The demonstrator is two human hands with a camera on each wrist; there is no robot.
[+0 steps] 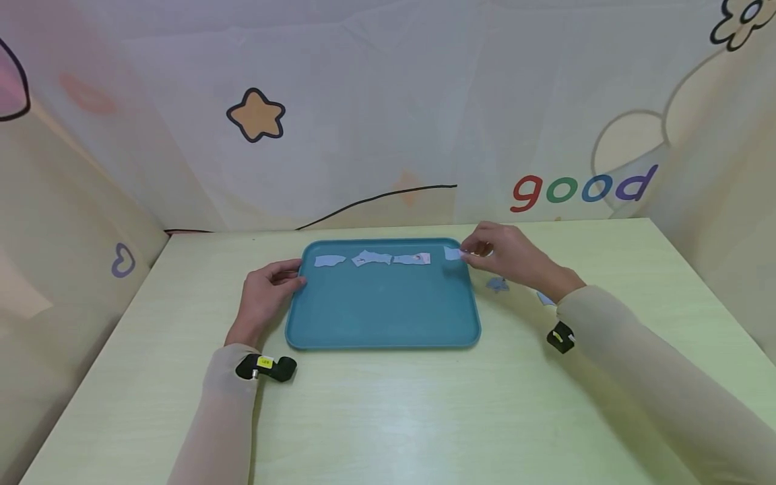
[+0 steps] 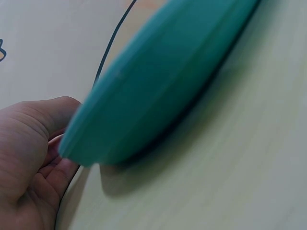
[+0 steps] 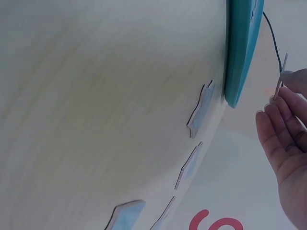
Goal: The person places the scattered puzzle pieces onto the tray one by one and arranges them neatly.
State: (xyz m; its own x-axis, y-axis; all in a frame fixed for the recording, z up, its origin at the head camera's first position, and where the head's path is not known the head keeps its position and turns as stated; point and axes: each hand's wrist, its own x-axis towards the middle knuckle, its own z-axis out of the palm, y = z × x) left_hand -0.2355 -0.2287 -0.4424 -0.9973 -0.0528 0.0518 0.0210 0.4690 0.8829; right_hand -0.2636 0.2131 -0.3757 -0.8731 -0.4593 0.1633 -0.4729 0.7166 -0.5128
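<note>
A shallow teal tray (image 1: 382, 310) lies on the table. At its left edge my left hand (image 1: 263, 296) grips the rim, thumb on one side and fingers on the other in the left wrist view. Between thumb and fingertips, my right hand (image 1: 506, 252) pinches a thin light-blue puzzle piece (image 1: 452, 254) over the tray's far right corner. Along the tray's far side lie three more irregular pieces in a row: a left one (image 1: 330, 261), a middle one (image 1: 371, 258) and a right one (image 1: 412, 259).
Right of the tray, a blue piece (image 1: 498, 284) lies on the pale table (image 1: 388, 411), and another piece (image 1: 544, 298) is partly hidden by my right wrist. Several loose pieces, one nearest (image 3: 128, 216), show in the right wrist view. A printed cloth (image 1: 376, 121) hangs behind the table.
</note>
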